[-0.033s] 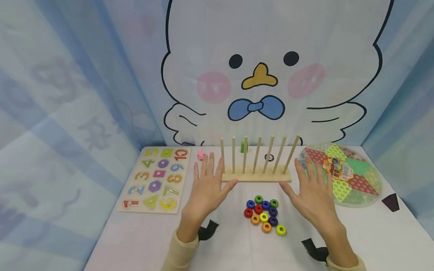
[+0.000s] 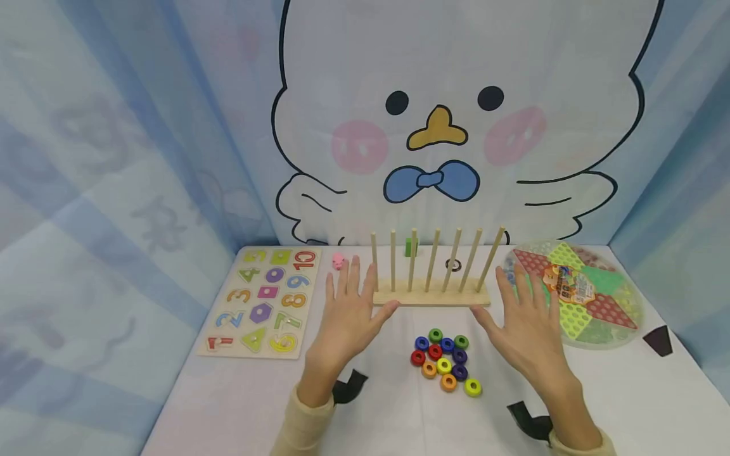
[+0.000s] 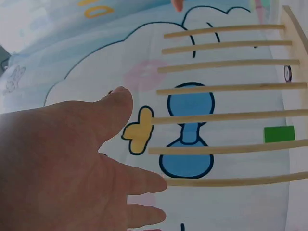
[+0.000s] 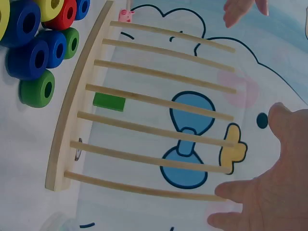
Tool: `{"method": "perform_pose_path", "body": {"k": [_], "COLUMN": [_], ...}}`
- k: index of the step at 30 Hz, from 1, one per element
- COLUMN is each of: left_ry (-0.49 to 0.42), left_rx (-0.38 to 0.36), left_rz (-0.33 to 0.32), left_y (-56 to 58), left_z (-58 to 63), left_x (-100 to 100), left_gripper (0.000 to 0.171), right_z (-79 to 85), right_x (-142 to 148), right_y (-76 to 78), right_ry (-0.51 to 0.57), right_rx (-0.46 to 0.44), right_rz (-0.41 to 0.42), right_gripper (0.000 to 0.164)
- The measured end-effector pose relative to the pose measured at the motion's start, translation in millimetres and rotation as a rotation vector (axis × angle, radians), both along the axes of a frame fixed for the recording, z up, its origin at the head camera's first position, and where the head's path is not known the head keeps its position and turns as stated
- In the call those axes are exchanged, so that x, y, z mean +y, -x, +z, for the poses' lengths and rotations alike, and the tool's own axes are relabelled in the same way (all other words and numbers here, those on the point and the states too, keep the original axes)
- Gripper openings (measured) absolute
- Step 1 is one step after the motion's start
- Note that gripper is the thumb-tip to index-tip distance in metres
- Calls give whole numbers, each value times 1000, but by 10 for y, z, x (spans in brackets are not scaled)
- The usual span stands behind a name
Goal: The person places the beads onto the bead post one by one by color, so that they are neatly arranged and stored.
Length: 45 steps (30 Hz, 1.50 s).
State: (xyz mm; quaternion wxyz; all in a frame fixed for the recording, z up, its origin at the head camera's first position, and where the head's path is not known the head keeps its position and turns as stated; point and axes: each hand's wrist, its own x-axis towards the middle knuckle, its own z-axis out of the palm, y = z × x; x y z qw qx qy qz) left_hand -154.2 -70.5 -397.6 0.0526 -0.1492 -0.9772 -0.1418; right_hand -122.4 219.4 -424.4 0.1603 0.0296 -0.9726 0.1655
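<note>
My left hand (image 2: 346, 323) is held over the white table with straight, spread fingers and nothing in it. On the other side, my right hand (image 2: 527, 329) is likewise spread and holds nothing. Between and beyond them stands a wooden peg rack (image 2: 430, 296), its row of several upright pegs bare. Nearer, a cluster of coloured rings lies between the wrists: green ones (image 2: 436, 335), blue ones (image 2: 421, 343), red ones (image 2: 418, 358), orange ones (image 2: 448, 382) and yellow ones (image 2: 473, 387). Both wrist views show the pegs past the spread fingers (image 3: 144, 182).
To the left lies a wooden number and shape puzzle board (image 2: 259, 301). A round, colourful game board (image 2: 604, 310) lies at the right, partly behind my right fingers. Behind the rack are a small pink pig figure (image 4: 125, 16), a green block (image 4: 109, 101) and a small ring-shaped thing (image 2: 453, 265).
</note>
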Motion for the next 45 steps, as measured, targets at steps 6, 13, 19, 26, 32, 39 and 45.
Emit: {"method": "perform_pose_path", "body": {"k": [6,13,19,26,32,39,45], "left_ry": [-35,-255,-367,-323,-314,-332,-341], "left_rx": [-24,-141,-203,-178,-200,-199,-206], "left_rz": [38,86,90,26,53,65,58], "left_y": [188,647,877,932,931,946,932], "left_z": [-144,-791,-1260,-1365,-1404,-1415,-1404], "left_x": [-70,-140,-206,-253,-260,-253,-263], "left_gripper": [77,61,67,68,66,64,64], "right_z": [5,-369,-871,-994,-1004,-1039,-1065], "right_x": [17,185,286,217,146,143,139], "right_y": [-2,233,338,273,249,261,267], "right_ry": [257,766,998,952,912,891,847], "right_rx": [34,-411,-766,-757,-736,-711,-691], "right_rz": [19,121,196,260,243,190,159], "right_gripper": [61,44,46,47,46,45,44]}}
